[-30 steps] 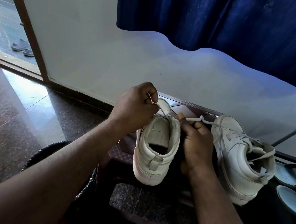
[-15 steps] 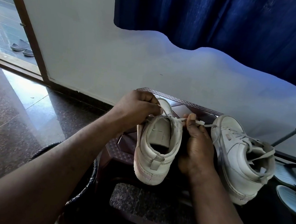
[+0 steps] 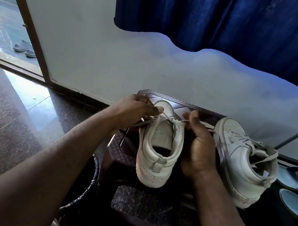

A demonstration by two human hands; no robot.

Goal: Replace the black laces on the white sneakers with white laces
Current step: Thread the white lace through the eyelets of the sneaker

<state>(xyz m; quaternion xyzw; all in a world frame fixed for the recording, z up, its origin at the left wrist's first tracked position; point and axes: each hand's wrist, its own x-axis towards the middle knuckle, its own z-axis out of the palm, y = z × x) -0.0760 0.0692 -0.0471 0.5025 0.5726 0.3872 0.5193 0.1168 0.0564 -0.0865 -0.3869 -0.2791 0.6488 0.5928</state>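
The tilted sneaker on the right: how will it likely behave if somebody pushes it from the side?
The right sneaker lies tilted on its side, so it would probably tip further or slide rather than roll. Its lace end lies loose across the opening, so it would likely flop about when the shoe moves.

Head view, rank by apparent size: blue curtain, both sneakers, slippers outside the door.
1. Blue curtain.
2. Sneaker being laced and sneaker beside it: look alike, no ranking.
3. Doorway slippers, smallest, but farthest from camera.
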